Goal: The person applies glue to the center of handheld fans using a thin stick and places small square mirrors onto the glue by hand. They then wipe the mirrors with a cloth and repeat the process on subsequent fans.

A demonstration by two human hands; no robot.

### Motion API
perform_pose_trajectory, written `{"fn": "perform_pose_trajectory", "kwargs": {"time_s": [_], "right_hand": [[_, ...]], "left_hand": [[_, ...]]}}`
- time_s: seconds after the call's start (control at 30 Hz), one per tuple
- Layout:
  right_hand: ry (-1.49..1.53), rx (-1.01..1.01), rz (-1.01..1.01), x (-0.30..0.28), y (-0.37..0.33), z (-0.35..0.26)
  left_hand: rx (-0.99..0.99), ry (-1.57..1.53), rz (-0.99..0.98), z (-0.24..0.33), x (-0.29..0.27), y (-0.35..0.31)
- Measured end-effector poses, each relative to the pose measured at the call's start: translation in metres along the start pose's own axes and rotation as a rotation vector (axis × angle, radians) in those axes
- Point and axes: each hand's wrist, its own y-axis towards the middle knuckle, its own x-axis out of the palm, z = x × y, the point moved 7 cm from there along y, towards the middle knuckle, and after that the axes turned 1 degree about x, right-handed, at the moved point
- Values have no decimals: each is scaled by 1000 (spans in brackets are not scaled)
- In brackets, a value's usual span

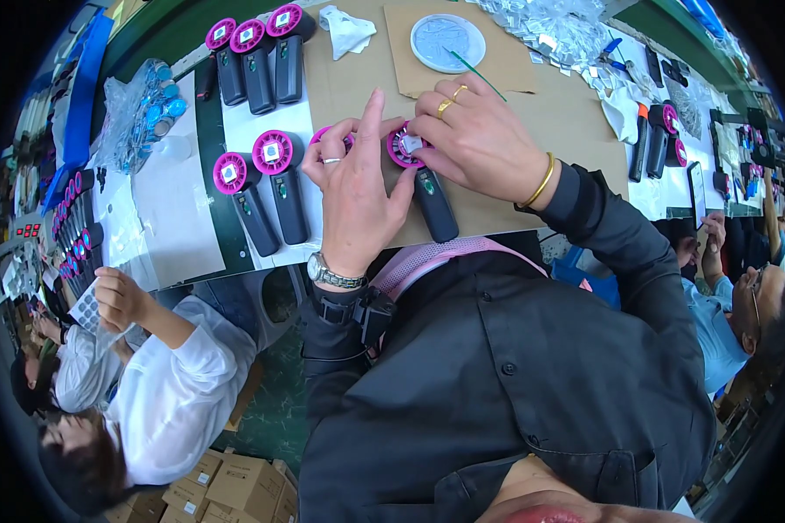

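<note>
Handheld fan (435, 207), with a smooth dark handle and a ribbed, round pink head, lies on the table (571, 100) between the hands. The right hand (478, 135) pinches a flat white square (411, 145) at its hub; the left hand (358, 196) spreads wide beside the rim, index finger raised.

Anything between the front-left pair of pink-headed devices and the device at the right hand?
Yes: the left hand, plus another pink head partly hidden behind it. Shows in the head view.
</note>
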Motion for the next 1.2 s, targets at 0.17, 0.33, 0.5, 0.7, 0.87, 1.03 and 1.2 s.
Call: {"fn": "perform_pose_trajectory", "kwargs": {"time_s": [0.17, 0.33, 0.5, 0.7, 0.87, 1.03, 1.2], "right_hand": [[-171, -4, -155, 4, 14, -9], [-292, -11, -276, 11, 23, -14], [-37, 31, -142, 9, 13, 0], [190, 77, -90, 9, -3, 13], [143, 41, -54, 9, -18, 2], [-44, -68, -42, 7, -20, -19], [-53, -29, -27, 2, -15, -23]], "left_hand": [[-1, 19, -3, 0, 1, 1], [10, 38, 11, -4, -1, 1], [17, 15, 21, -7, -1, 0], [26, -2, 26, -7, -1, 0], [21, -12, 29, -9, 0, -1], [37, -10, 31, -6, -1, -2], [58, 2, 5, -2, -9, -6]]}}
